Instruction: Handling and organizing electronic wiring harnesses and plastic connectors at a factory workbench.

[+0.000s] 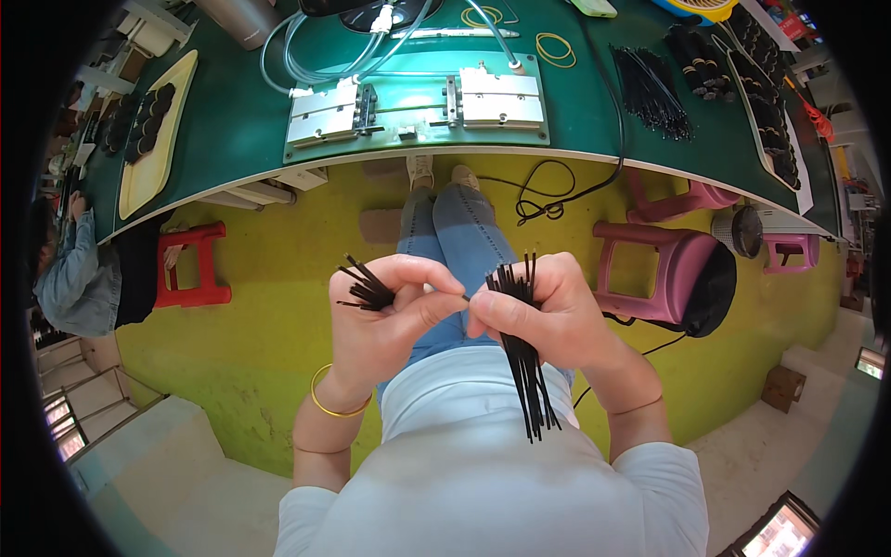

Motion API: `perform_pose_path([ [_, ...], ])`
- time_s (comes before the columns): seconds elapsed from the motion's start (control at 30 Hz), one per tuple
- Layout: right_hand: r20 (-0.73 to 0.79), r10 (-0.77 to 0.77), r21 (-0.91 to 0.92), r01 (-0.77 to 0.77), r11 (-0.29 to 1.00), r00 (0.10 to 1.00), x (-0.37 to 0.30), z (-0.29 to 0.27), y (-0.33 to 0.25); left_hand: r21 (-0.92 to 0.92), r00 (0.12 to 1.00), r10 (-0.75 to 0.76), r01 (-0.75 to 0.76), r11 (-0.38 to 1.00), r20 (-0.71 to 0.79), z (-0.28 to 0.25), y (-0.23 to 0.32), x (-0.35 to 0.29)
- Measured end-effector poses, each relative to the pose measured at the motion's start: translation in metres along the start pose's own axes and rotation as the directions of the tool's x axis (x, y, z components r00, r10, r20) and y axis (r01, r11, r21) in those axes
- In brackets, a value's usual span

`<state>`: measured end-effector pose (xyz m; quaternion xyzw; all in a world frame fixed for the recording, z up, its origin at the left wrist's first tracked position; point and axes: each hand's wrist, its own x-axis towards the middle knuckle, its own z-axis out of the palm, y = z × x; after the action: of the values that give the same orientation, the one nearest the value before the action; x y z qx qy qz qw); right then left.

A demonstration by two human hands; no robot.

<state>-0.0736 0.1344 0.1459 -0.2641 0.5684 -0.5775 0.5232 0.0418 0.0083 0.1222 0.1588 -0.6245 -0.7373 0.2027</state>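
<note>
Above my lap, my left hand (376, 325) is closed round a bundle of short black wires (370, 290), whose ends fan out beyond the fingers. My right hand (566, 316) grips a second bundle of thin black wires (527, 376); their long ends hang toward my white shirt and the short ends stick up past the thumb. Between the hands the thumbs and forefingers nearly meet in a pinch. Something tiny may be at the fingertips, too small to make out.
On the green bench ahead, a metal two-block fixture (501, 97) with air hoses stands near the edge. More black wires (652, 93) lie to its right. A yellow tray (160, 139) holds black coils. A purple stool (650, 274) and a red stool (193, 265) flank me; a person sits at left.
</note>
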Motion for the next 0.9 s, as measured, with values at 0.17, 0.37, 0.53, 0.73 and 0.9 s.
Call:
perform_pose_path([
  [0.17,-0.016,-0.049,-0.014,0.049,0.999,0.999,0.000,0.000,0.004,-0.079,0.998,-0.057,0.054,0.995,-0.034,0.004,-0.004,-0.001],
  [0.37,-0.157,-0.009,-0.132,-0.012,0.991,0.987,0.015,-0.037,-0.012,-0.252,0.977,-0.202,0.178,0.951,-0.073,0.006,-0.015,0.005],
  [0.53,-0.216,-0.022,-0.244,-0.032,0.969,0.976,0.021,-0.053,-0.037,-0.324,0.956,-0.290,0.260,0.910,-0.046,0.007,-0.037,0.006],
  [0.73,0.038,-0.093,-0.238,0.099,0.966,0.995,0.017,-0.022,-0.006,-0.303,0.974,-0.221,0.197,0.932,-0.047,0.015,-0.020,0.003],
  [0.9,0.077,-0.027,-0.181,0.041,0.983,0.997,0.017,-0.016,0.001,-0.344,0.981,-0.176,0.140,0.928,-0.076,0.011,-0.019,-0.005],
])
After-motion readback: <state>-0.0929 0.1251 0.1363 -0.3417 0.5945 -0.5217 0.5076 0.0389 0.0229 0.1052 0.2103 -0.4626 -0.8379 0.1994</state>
